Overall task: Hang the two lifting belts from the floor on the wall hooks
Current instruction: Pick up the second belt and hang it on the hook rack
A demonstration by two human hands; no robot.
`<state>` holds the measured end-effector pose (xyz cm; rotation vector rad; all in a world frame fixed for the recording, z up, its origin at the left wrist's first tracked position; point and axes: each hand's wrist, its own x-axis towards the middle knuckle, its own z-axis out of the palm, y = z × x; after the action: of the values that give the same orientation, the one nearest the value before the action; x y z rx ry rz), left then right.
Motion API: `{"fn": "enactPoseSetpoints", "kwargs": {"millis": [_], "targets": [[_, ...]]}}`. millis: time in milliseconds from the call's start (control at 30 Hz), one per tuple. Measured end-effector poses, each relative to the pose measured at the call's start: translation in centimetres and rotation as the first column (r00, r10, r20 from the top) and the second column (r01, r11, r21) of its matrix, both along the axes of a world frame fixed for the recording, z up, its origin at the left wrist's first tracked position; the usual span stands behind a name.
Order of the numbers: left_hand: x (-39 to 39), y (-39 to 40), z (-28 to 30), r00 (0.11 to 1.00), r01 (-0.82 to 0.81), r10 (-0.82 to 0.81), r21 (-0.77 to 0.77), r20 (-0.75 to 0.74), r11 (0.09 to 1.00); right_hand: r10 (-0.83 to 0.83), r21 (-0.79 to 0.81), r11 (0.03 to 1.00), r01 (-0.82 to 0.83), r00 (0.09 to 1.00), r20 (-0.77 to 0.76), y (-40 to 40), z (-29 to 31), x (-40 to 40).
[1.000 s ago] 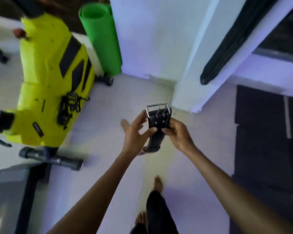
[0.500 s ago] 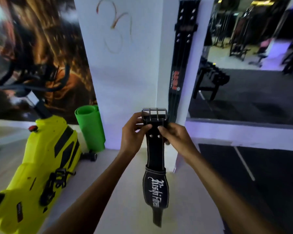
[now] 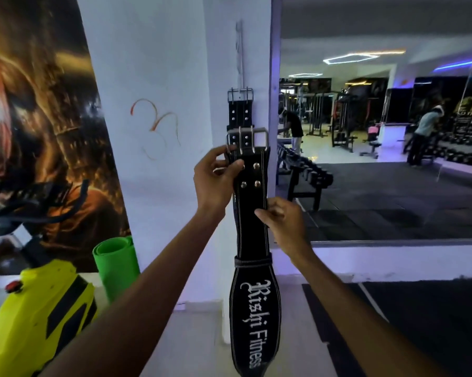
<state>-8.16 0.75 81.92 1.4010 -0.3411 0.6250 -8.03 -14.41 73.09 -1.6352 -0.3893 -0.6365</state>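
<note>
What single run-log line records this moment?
left hand: grips belt near buckle | right hand: pinches belt edge | hung belt: on hook | status: second belt unhung

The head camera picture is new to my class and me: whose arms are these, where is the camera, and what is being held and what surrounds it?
There is no machine here. A person wears one wide-angle camera on the head, looking forward and down, so the two bare arms reaching in from the bottom are the wearer's own.

Both hands hold a black lifting belt upright. The left hand pinches it just under its metal buckle; the right hand grips its edge lower down. The wide lower part reads "Rishi Fitness".

Behind it, a second belt already hangs by its buckle from a metal hook on the white pillar.

To the left stand a rolled green mat and a yellow exercise bike. To the right, the gym floor with a dumbbell rack.
</note>
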Motion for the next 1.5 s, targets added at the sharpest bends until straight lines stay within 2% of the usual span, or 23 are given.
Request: {"fn": "enactPoseSetpoints", "kwargs": {"millis": [100,267,367,433,500,633,733,867,1000,1067,1167,1333,1433,1500], "targets": [[0.4,-1.3,2.4,1.0,0.0,0.0,-0.013,0.021,1.0,-0.041,-0.008,0.999,0.041,0.998,0.045,-0.9,-1.1,-0.1],[0.9,-2.8,5.7,0.998,-0.016,0.017,-0.023,0.056,1.0,-0.077,-0.035,0.996,0.078,0.996,0.035,-1.8,-3.0,-0.3],[1.2,-3.2,6.4,0.997,-0.005,0.008,-0.041,0.074,0.999,-0.099,0.07,0.993,0.097,0.995,0.022,-2.1,-4.1,-0.9],[1.3,-3.4,6.3,0.997,-0.001,0.004,-0.036,0.073,0.999,-0.051,0.156,0.987,0.049,0.999,0.008,-2.0,-4.9,-1.4],[1.6,-3.6,6.2,0.998,-0.009,0.011,-0.046,0.056,0.999,-0.017,0.121,0.992,0.022,0.999,-0.042,-2.0,-6.8,-1.8],[2.0,-3.4,7.1,0.998,-0.012,0.016,-0.067,0.054,0.998,-0.051,-0.003,0.999,0.052,0.967,-0.25,-2.2,-13.3,-2.5],[2.2,-3.2,7.1,0.999,-0.006,0.009,-0.06,0.053,0.998,0.02,-0.046,0.998,-0.038,0.938,-0.347,-2.1,-15.6,-3.2],[2.4,-2.6,7.0,0.998,-0.033,0.037,-0.071,0.045,0.997,0.065,-0.085,0.991,-0.104,0.926,-0.372,-2.6,-13.6,-2.9],[2.3,-2.0,7.5,0.996,-0.028,0.034,-0.071,0.079,0.997,0.084,0.097,0.993,-0.065,0.976,-0.203,-3.0,-7.0,-1.2],[2.2,-1.8,7.8,0.996,-0.023,0.029,-0.074,0.087,0.997,0.093,0.127,0.989,-0.073,0.984,-0.154,-2.7,-5.1,-0.3],[2.2,-1.3,8.2,0.996,-0.007,0.015,-0.089,0.092,0.996,0.102,0.11,0.99,-0.083,0.979,-0.175,-1.9,-7.3,0.0],[2.3,-0.7,7.7,0.996,-0.003,0.012,-0.095,0.085,0.995,0.076,0.058,0.997,-0.06,0.934,-0.349,-1.4,-13.9,-1.6],[2.6,-0.6,7.3,0.997,-0.014,0.022,-0.097,0.076,0.995,0.045,-0.008,0.999,-0.051,0.936,-0.349,-1.4,-12.3,-2.2],[2.7,-0.4,7.3,0.997,-0.011,0.019,-0.103,0.076,0.995,-0.013,0.053,0.998,0.028,0.964,-0.266,-1.4,-8.3,-2.5]]}}
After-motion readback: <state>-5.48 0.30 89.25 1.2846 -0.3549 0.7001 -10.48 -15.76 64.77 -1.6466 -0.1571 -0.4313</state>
